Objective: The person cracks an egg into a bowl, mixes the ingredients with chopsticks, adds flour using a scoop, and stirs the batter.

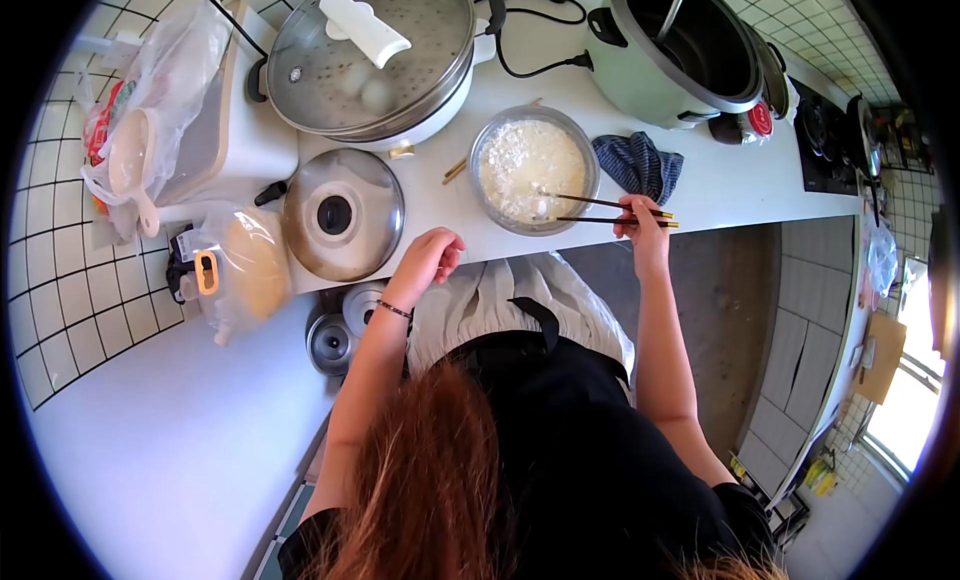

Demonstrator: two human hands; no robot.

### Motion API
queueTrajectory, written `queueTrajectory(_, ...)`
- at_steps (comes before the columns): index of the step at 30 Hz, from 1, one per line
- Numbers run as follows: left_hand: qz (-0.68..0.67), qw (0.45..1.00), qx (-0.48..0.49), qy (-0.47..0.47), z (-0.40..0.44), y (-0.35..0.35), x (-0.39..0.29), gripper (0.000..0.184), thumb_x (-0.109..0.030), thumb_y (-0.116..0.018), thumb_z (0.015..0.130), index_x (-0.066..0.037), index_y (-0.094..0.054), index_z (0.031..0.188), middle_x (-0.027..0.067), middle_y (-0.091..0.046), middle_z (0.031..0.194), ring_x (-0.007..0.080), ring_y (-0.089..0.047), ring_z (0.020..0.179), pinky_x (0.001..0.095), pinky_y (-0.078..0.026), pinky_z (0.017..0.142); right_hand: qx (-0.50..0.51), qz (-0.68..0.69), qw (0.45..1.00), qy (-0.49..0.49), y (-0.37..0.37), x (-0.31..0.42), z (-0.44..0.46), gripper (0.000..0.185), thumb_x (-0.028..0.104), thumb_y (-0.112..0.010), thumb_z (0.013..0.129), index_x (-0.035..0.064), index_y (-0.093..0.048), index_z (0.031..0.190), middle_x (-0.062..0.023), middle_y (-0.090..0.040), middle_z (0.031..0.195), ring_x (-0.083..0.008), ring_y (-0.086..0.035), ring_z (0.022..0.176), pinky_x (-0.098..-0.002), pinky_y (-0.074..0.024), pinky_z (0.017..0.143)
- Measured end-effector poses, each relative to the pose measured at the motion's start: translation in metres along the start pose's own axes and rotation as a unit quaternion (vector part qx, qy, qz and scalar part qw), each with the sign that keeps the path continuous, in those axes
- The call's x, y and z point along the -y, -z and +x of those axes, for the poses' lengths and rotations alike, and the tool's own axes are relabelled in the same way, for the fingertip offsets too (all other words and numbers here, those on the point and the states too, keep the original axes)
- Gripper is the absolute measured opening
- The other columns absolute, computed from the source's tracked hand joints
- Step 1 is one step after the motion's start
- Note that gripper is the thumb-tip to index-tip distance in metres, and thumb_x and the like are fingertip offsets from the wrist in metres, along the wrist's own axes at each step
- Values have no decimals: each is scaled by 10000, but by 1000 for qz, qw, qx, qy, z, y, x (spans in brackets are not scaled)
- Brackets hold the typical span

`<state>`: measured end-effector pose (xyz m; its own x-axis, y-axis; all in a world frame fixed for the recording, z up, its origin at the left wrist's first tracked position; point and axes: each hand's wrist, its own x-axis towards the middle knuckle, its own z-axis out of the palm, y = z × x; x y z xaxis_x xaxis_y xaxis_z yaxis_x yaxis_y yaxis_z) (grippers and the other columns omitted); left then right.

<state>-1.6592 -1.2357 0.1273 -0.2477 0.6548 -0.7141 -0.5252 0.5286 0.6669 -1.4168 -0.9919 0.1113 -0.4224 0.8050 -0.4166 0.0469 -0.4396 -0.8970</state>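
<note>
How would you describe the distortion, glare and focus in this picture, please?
Head view: fisheye distortion bends the wall tiles, with black corners; head view: the window is blown out to white; head view: the bowl and chopsticks look fairly sharp.

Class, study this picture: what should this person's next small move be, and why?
Probably bring the left hand to the rim of the bowl to steady it. The right hand holds chopsticks with their tips in the lumpy white mixture, while the left hand is away from the bowl and neither hand is bracing it.
</note>
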Motion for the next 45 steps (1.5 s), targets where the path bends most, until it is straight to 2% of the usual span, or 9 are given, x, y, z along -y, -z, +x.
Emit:
queueTrajectory(12,-29,998,-42,27,18,-15,25,243,-258,-423,875,-55,-538,807,-26,-460,586,47,-386,463,196,-300,410,-22,-8,999,41,-1,1,15,220,166,-456,914,-23,-557,862,-80,-535,689,-153,-551,543,-254,-467,522)
queueTrajectory(16,-34,997,-60,25,22,-17,27,242,-261,-425,873,-56,-539,815,-23,-456,588,49,-383,463,200,-301,415,21,-25,999,-10,4,8,15,205,159,-461,909,-11,-570,874,-46,-483,677,-143,-541,533,-243,-444,494)
queueTrajectory(20,-36,996,-72,30,26,-24,26,236,-264,-429,871,-60,-540,826,-27,-454,598,49,-382,466,196,-301,422,29,-40,999,-22,-1,-6,20,216,152,-454,910,-24,-570,863,-68,-520,675,-147,-557,551,-248,-462,513)
queueTrajectory(24,-30,996,-77,30,29,-24,30,235,-271,-429,871,-66,-542,847,-36,-457,616,45,-397,487,190,-302,425,4,-16,1000,24,-1,0,21,222,150,-450,911,-31,-564,852,-78,-534,672,-151,-566,562,-251,-470,527)
queueTrajectory(33,-12,991,-129,25,56,-32,38,232,-265,-500,869,-87,-502,1017,1,-518,823,62,-458,623,192,-368,479,27,-45,999,-10,-7,-7,23,219,154,-469,905,-27,-590,887,-59,-515,717,-145,-562,561,-252,-484,529)
queueTrajectory(36,-32,991,-130,22,63,-38,38,263,-289,-492,886,-91,-484,1058,12,-550,869,74,-469,656,197,-381,502,-18,59,998,10,-7,-12,25,217,154,-479,903,-35,-585,900,-66,-535,728,-150,-574,587,-256,-493,550)
queueTrajectory(41,-74,991,-111,16,70,-39,37,220,-266,-491,895,-101,-489,1040,29,-580,917,78,-477,666,202,-384,511,36,16,997,-61,-7,-20,23,239,174,-519,899,-43,-596,962,-88,-576,779,-163,-590,636,-255,-504,590)
queueTrajectory(44,-90,990,-106,11,73,-40,41,186,-242,-487,899,-105,-492,1025,28,-589,896,77,-477,661,200,-379,504,-9,69,998,8,-12,-23,21,248,173,-523,900,-48,-599,982,-83,-586,778,-163,-596,655,-257,-509,612)
queueTrajectory(45,-96,990,-103,8,74,-40,42,175,-234,-485,900,-106,-492,1020,28,-591,887,77,-477,659,200,-377,502,-2,33,999,4,-11,-23,21,256,170,-523,902,-57,-598,995,-91,-594,796,-164,-600,682,-260,-511,632)
